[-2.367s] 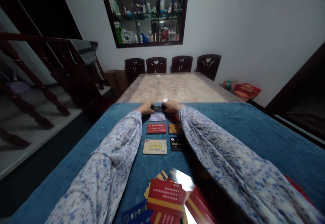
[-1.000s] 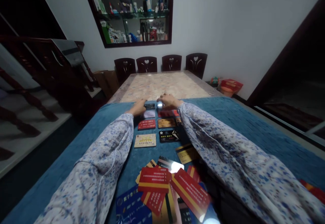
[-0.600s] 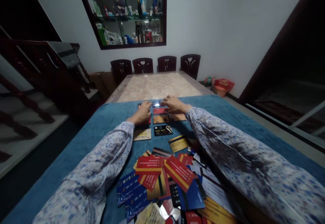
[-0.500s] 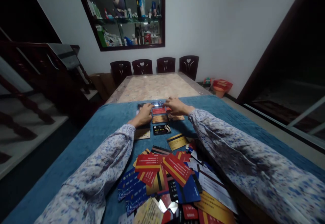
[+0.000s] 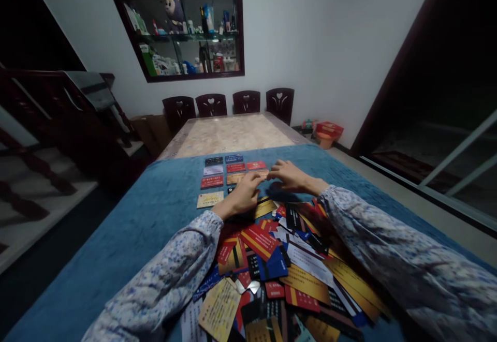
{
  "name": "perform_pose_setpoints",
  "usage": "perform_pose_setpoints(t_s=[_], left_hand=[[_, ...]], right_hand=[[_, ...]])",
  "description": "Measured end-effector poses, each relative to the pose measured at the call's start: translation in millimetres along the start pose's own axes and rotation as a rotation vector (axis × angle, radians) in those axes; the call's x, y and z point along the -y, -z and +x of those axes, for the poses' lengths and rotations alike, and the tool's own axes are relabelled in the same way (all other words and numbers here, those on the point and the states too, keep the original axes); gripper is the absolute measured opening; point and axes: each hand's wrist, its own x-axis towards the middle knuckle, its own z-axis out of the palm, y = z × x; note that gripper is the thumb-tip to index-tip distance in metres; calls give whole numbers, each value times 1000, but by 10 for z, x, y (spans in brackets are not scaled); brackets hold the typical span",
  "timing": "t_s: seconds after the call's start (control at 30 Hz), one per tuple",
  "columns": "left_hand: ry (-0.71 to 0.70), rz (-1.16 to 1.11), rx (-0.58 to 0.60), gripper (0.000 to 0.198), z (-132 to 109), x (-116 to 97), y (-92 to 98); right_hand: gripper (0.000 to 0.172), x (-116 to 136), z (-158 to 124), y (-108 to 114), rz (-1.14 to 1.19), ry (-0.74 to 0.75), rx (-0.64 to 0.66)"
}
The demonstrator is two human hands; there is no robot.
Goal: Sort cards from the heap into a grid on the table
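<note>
My left hand (image 5: 245, 195) reaches over the card rows, its fingers at the left end of a gold-orange card (image 5: 262, 174). From the right, my right hand (image 5: 291, 176) has its fingertips at the same card's other end. Just behind that card lies a red card (image 5: 256, 165). To the left are a red card (image 5: 212, 181), a pale card (image 5: 213, 170), a black card (image 5: 214, 161), a blue card (image 5: 234, 159) and a cream card (image 5: 210, 199). A black card is mostly hidden under my left hand. Nearer me spreads a loose overlapping pile of cards (image 5: 272, 269).
A blue cloth (image 5: 155, 218) covers the near part of the table (image 5: 240, 130). Dark chairs (image 5: 246, 102) stand at its far end. Behind them a wall cabinet (image 5: 194, 77) holds a purple plush toy (image 5: 174, 13) and bottles. Stair railings are at the left.
Both hands have moved from the far rows toward the right column and nearer me. The left-hand cards are now uncovered. The view has shifted slightly to the right.
</note>
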Motion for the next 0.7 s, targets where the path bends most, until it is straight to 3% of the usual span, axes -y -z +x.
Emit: perform_pose_setpoints(t_s=[0.13, 0.4, 0.57, 0.7], left_hand=[[-31, -4, 40, 37, -16, -224, -100], [-81, 28, 92, 32, -103, -423, -188], [-149, 83, 191, 29, -122, -616, -174], [-191, 108, 233, 37, -93, -755, -180]], right_hand=[[29, -17, -222, -59, 5, 10, -17], [24, -32, -629, -229, -38, -82, -37], [26, 39, -950, -155, -70, -235, 23], [22, 87, -1162, -113, -129, -451, 84]])
